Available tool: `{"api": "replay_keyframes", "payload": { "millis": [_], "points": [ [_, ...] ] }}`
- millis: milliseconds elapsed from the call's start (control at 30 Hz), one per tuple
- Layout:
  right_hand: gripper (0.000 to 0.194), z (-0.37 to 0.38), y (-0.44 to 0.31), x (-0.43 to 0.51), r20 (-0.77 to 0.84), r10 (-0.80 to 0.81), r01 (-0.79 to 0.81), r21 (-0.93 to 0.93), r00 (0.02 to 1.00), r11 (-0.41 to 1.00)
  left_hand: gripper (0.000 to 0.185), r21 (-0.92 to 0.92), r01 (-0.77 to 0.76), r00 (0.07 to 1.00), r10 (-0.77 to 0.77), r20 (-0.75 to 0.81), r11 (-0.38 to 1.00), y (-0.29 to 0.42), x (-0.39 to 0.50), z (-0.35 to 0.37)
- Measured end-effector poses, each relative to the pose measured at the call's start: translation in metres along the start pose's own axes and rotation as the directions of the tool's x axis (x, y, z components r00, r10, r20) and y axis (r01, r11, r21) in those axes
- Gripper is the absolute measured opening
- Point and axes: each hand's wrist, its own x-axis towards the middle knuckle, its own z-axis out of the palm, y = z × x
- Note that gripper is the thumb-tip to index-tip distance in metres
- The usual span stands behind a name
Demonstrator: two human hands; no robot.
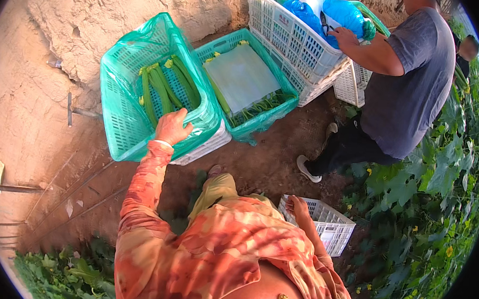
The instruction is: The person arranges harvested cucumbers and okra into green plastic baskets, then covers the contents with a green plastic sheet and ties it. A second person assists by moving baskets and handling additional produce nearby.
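Observation:
My left hand (173,126) is over the near rim of a plastic crate lined with green film (118,110); whether it grips anything is unclear. Several long green gourds (160,86) with yellow blossoms lie inside that crate. Beside it, a second green-lined crate (278,110) holds more gourds, largely covered by a pale sheet (243,78). My right hand (297,206) is at the left rim of a white slatted crate (336,231) on the ground, its fingers bent; its hold cannot be made out.
A co-worker (414,74) stands at the right, one hand at blue plastic bags (303,15) in stacked white crates (291,31). Another person (466,51) is farther back. Leafy vines (425,198) line the right side, an earthen wall (64,17) the left. A metal bar (70,110) juts out there.

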Motion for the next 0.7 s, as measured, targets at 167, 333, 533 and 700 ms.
{"api": "replay_keyframes", "payload": {
  "millis": [167,333,533,700],
  "points": [
    [0.032,0.0,0.0,0.007,-0.066,0.035,-0.034,0.013,0.997,0.999,0.032,0.019,0.006,1.0,-0.006,-0.005,1.0,-0.001,0.002,0.004],
    [0.031,0.003,0.0,0.011,-0.051,0.002,0.0,0.027,0.999,1.0,0.033,0.015,-0.001,1.0,0.001,0.016,1.0,-0.003,0.002,0.005],
    [0.034,0.006,0.002,0.02,-0.067,0.002,-0.001,0.022,0.998,1.0,0.031,0.009,-0.023,0.999,0.023,0.024,1.0,-0.008,0.003,0.008],
    [0.034,0.002,0.015,0.024,-0.057,-0.035,0.035,-0.005,0.998,0.999,0.031,0.034,-0.018,0.999,0.017,0.033,0.999,-0.009,0.003,0.009]
  ]
}}
